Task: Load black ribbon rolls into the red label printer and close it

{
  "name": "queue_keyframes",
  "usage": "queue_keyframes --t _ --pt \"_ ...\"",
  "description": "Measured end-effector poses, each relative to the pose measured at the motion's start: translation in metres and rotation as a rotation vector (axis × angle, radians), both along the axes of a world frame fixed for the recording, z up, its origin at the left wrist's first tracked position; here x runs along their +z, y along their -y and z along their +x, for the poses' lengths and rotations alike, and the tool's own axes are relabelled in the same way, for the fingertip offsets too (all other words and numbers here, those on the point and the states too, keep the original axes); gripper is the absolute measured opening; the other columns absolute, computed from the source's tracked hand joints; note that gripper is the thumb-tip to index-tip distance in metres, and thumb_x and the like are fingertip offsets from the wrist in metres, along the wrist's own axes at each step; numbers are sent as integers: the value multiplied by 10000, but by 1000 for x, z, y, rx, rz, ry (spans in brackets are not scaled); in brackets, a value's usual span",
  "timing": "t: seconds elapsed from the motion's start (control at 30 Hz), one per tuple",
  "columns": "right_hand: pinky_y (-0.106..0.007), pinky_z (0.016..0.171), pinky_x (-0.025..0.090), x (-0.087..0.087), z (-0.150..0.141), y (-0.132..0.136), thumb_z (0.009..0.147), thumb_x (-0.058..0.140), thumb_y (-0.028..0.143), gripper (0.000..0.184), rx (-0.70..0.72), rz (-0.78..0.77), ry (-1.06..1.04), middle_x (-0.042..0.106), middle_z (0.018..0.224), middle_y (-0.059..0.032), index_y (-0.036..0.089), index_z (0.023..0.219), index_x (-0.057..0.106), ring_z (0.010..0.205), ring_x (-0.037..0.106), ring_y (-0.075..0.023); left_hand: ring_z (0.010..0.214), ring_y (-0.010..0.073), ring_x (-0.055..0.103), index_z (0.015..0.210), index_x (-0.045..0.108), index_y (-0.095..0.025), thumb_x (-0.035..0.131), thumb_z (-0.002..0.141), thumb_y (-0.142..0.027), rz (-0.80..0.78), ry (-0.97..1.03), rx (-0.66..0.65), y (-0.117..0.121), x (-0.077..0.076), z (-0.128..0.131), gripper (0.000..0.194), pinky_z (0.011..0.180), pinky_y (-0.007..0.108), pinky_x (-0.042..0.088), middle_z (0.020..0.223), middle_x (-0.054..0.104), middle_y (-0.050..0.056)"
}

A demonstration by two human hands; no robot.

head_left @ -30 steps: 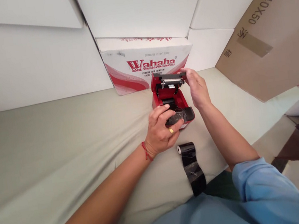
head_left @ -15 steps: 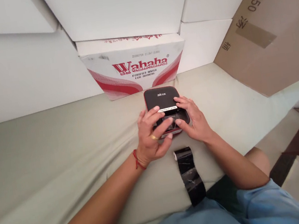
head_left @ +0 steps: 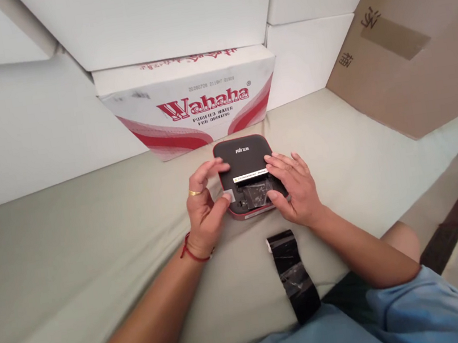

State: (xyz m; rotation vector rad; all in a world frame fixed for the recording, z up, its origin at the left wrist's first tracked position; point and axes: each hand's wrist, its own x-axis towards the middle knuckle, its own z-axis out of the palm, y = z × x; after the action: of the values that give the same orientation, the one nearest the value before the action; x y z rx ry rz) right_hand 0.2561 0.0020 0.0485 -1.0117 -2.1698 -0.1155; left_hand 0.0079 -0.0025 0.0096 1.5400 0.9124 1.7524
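Observation:
A compact black label printer (head_left: 241, 162) with a red edge lies on the pale green sheet, a white strip of print across its middle. In its front part shows a dark, glossy piece of film (head_left: 257, 195). My left hand (head_left: 206, 209) is at the printer's left side, thumb near the front left corner and fingers apart and slightly curled. On the right edge rests my right hand (head_left: 294, 187), its fingers stretched over the casing and its thumb near the film. Nearer to me, a roll of black ribbon (head_left: 285, 243) lies partly unrolled towards my lap.
Behind the printer stands a red and white Wahaha water carton (head_left: 202, 106), with large white boxes (head_left: 171, 14) stacked around and above it. A brown cardboard box (head_left: 421, 45) leans at the right. The sheet (head_left: 124, 221) has loose folds.
My left hand has moved left off the printer's front, uncovering the film there. My right hand stays at the right edge. The view has shifted slightly.

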Motion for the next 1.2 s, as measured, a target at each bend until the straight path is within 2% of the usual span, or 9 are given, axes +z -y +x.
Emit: queue_keyframes --t 0.13,0.27,0.43,0.7,0.83,0.93,1.0,1.07,1.2 --pt "-637 1364 406 -7 1 4 1097 584 429 498 53 26 -62 759 1583 -132 272 1562 665 1536 650 -352 1846 326 196 1728 421 -554 970 835 -543 -229 197 -241 -9 -7 -5 1048 1531 588 112 1910 358 -69" --pt "-613 1211 538 -2 2 21 1076 636 485 439 197 169 -98 852 1344 -70 355 1481 749 1304 718 -348 1839 322 238 1778 285 -587 953 859 -486 -347 306 -462 -10 -2 -7 1140 1526 613 131 1929 335 -61" --pt "-497 897 616 12 -3 32 1132 577 390 373 261 175 -146 852 1023 -85 247 1389 804 1040 669 -299 1828 321 268 1801 243 -560 963 859 -422 -372 311 -473 -8 6 -8 1193 1527 605 115 1933 341 -37" --pt "-475 857 623 19 -6 31 1124 612 343 295 269 98 -157 855 1016 -76 260 1257 863 972 707 -272 1852 356 186 1795 239 -570 943 877 -538 -341 207 -446 -13 -12 -11 1157 1513 645 170 1975 216 -26" --pt "-503 824 652 42 -4 26 1179 481 471 475 278 -176 -217 845 938 -85 294 1015 890 877 759 -278 1844 362 224 1800 275 -521 945 863 -591 -304 134 -392 -18 -21 -13 1153 1511 637 207 1971 235 21" --pt "-433 770 647 72 -6 8 1198 467 533 523 152 -411 -325 843 965 -83 270 986 868 833 775 -247 1824 361 287 1804 262 -517 934 867 -612 -278 118 -378 -19 -23 -13 1158 1490 625 288 1959 269 37" --pt "-365 745 619 89 -12 -12 1173 561 470 387 76 -493 -231 847 985 -59 259 1043 858 806 772 -213 1819 358 302 1803 257 -522 932 869 -602 -272 118 -377 -20 -24 -13 1156 1477 615 324 1958 273 35" --pt "-348 770 594 101 -25 -34 1125 621 331 256 43 -527 49 863 997 -44 254 1059 856 835 784 -214 1812 361 317 1803 270 -505 933 868 -580 -275 121 -370 -20 -24 -12 1149 1470 608 342 1955 281 42" --pt "-401 779 573 105 -61 -68 1005 642 126 267 -95 -537 670 897 1050 -110 236 1057 880 942 826 -318 1772 379 391 1782 344 -451 922 859 -545 -280 135 -381 -21 -23 -11 1093 1445 597 390 1937 326 59"
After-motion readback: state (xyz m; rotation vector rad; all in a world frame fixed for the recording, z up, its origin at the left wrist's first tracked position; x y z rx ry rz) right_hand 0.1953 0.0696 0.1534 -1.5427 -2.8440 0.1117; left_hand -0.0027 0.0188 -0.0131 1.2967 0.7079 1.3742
